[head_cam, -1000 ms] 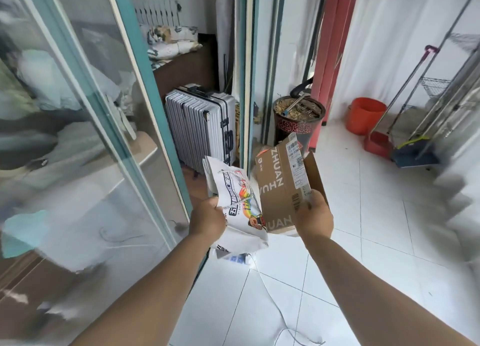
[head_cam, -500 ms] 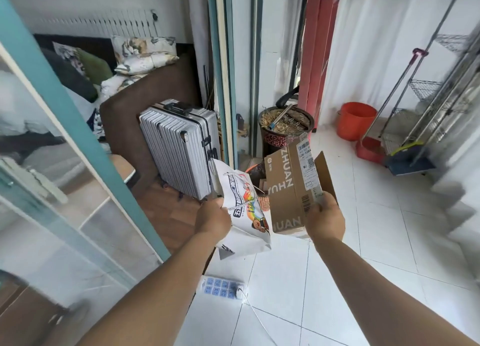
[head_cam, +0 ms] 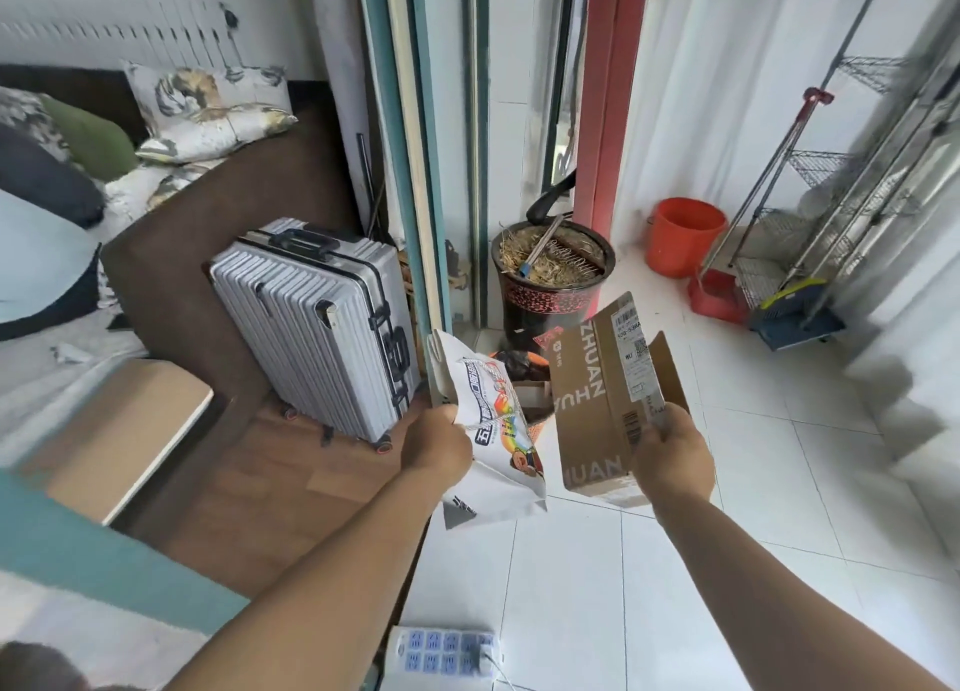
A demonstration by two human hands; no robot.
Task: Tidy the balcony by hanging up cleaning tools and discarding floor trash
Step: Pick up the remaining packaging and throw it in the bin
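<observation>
Both pieces of floor trash are up off the ground and in the air. The cardboard box (head_cam: 597, 404), flattened open with a flap sticking up and a shipping label down its edge, is pinched at that edge by the right hand (head_cam: 675, 456), fingers curled shut on it. The printed white bag (head_cam: 498, 430) hangs from the left hand (head_cam: 439, 443), clenched on its side so it droops clear of the body. One item per hand looks like a carrying grip, each held out front on the way to a bin.

Just behind them sits a dark heap on the floor (head_cam: 519, 365), possibly a bin bag, though it's mostly hidden. Beyond that, a black pot (head_cam: 550, 295) filled with dry straw stands at the door frame. Off to the right, an orange bucket (head_cam: 683, 236), a red dustpan (head_cam: 719, 295) and long-handled tools lean near a wire rack (head_cam: 831, 171), not yet hung. White floor tiles (head_cam: 779, 482) underfoot, a power strip (head_cam: 441, 656) lying near the feet. To the left, wood flooring, a silver suitcase (head_cam: 322, 321) and a bed with pillows.
</observation>
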